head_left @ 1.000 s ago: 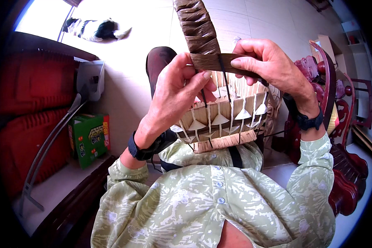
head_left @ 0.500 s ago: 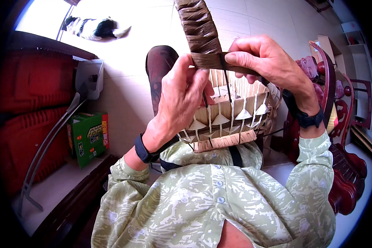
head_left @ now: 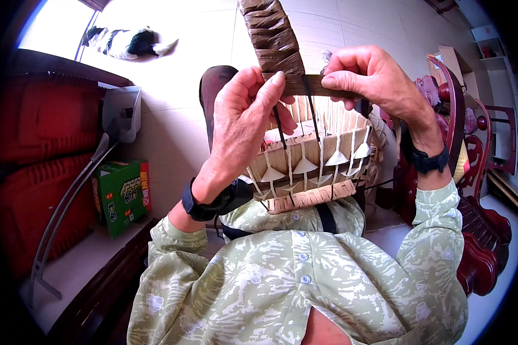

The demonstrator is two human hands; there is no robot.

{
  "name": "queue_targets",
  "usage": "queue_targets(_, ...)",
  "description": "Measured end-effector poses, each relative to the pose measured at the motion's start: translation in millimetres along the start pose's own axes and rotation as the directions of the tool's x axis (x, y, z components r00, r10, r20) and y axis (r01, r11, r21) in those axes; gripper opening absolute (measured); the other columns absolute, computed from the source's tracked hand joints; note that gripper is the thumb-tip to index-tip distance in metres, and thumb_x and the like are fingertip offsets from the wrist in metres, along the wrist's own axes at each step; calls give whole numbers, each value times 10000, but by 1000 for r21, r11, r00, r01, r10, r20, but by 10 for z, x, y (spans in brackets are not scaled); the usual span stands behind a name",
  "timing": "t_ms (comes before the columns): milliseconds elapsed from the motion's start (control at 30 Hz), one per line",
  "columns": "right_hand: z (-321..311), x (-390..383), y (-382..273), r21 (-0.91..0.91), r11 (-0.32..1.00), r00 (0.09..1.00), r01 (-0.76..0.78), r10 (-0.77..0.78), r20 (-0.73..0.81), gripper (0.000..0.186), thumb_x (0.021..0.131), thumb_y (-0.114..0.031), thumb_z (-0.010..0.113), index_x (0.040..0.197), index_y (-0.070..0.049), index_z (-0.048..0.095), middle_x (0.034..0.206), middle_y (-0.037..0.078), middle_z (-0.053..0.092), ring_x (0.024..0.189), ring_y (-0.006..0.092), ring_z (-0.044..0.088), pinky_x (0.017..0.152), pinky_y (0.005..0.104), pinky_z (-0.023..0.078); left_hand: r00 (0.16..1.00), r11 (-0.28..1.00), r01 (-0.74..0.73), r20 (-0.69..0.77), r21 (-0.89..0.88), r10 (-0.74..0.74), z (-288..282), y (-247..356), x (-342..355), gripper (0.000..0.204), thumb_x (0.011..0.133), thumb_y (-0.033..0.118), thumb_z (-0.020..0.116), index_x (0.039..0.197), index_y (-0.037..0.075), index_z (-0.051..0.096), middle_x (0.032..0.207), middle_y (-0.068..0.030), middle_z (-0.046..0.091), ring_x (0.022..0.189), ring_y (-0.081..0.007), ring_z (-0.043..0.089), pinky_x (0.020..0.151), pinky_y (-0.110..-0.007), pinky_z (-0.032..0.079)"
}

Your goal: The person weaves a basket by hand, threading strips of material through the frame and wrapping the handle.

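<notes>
A woven basket [head_left: 322, 152] with pale straw sides and white triangular trim rests against my lap. Its upright handle [head_left: 273, 43] is wrapped in overlapping brown strips. Below the wrapping, two thin black rods [head_left: 312, 112] run down to the basket rim. My left hand [head_left: 239, 118] grips the left edge of the handle's lowest wrap, thumb on top; its other fingers are partly hidden. A flat brown strip [head_left: 306, 85] crosses in front of the rods. My right hand [head_left: 377, 80] pinches that strip's right part between thumb and fingers, holding it out sideways.
A black-and-white animal [head_left: 124, 43] lies on the tiled floor at the far left. Left of me are red cushions [head_left: 43, 121], a grey long-handled dustpan [head_left: 124, 112] and a green box [head_left: 121, 192]. Carved dark-red wooden furniture [head_left: 477, 247] stands at the right.
My right hand has shifted slightly right, and a longer flat stretch of strip shows between the hands. My left thumb has come up onto the strip at the handle's edge.
</notes>
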State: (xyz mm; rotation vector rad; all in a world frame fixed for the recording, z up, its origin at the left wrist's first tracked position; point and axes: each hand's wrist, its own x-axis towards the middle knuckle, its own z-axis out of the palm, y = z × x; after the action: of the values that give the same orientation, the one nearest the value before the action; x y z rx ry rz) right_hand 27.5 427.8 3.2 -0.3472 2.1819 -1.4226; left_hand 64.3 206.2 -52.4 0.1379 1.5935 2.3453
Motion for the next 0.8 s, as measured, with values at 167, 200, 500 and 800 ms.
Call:
queue_targets(167, 91, -111, -255, -277, 959, 995, -53, 29, -90, 210, 917, -159, 629, 778, -2, 617, 628, 6, 584, 532, 54, 543, 482, 212, 459, 999, 993, 8, -45, 115, -3, 23, 23, -20, 187, 988, 182, 545, 965, -4, 543, 807, -74, 642, 576, -109, 621, 492, -211, 497)
queue_targets(200, 98, -124, -272, -269, 962, 995, -51, 26, -98, 210, 906, -155, 636, 770, 1, 609, 603, 21, 570, 499, 63, 539, 455, 231, 449, 999, 995, 9, -44, 102, -5, 26, 27, -23, 187, 988, 182, 546, 962, -3, 543, 804, -74, 642, 577, -110, 623, 493, -211, 497)
queue_targets(500, 37, -412, -575, -377, 909, 981, -178, 136, -137, 226, 858, -153, 654, 711, 12, 602, 540, 45, 544, 495, 93, 563, 465, 277, 424, 999, 998, 32, -22, 63, -30, -24, 20, -23, 181, 985, 198, 551, 979, 17, 561, 832, -90, 653, 584, -152, 638, 528, -263, 532)
queue_targets(800, 970, -279, -378, -967, 170, 878, 190, -471, 89, 181, 834, -186, 634, 782, -32, 553, 633, 50, 525, 561, 178, 596, 467, 307, 464, 997, 999, 27, 76, 35, -30, -137, 77, 32, 181, 940, 189, 637, 982, 14, 621, 864, -16, 655, 774, -62, 618, 651, -212, 507)
